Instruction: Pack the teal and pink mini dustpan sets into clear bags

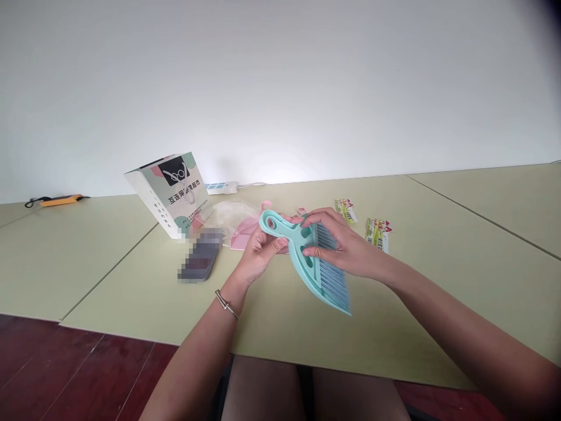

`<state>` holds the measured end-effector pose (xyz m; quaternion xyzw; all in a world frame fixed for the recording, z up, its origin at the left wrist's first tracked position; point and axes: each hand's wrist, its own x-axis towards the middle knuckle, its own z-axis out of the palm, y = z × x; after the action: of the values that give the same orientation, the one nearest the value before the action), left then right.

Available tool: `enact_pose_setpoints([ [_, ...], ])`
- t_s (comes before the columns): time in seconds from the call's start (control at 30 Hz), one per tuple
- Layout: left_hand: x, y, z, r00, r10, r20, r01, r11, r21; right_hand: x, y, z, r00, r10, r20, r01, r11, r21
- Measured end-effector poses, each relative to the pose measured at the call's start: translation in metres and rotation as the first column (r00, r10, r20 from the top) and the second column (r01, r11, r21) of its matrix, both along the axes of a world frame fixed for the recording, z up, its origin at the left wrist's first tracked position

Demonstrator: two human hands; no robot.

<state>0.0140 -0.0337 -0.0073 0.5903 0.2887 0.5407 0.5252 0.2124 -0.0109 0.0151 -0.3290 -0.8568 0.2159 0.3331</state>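
Note:
A mint-green hand brush [335, 275] with grey-blue bristles lies nested against a mint-green dustpan [302, 278] of the same colour, held tilted above the table. Closed around the handle end, my left hand [258, 254] has its thumb on the near side. My right hand [337, 242] grips the brush head from the right, with its thumb and fingers on the part that has oval holes. Behind my hands, a pink dustpan [245, 231] lies on the table, partly hidden, beside crumpled clear plastic wrapping [230, 215].
A paper gift bag [175, 196] stands at the back left, with a phone [200, 254] in front of it. Two printed cardboard labels [377, 234] lie to the right. An orange object with a black strap [61, 200] is far left. The pale table [144, 292] ends near my lap.

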Motion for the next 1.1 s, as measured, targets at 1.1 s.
enact_pose_setpoints([
  [1.1, 0.003, -0.002, 0.005, 0.989, 0.121, -0.083, -0.118, 0.992, 0.038, -0.003, 0.001, 0.008, 0.989, 0.020, 0.145, -0.009, 0.997, -0.075],
])
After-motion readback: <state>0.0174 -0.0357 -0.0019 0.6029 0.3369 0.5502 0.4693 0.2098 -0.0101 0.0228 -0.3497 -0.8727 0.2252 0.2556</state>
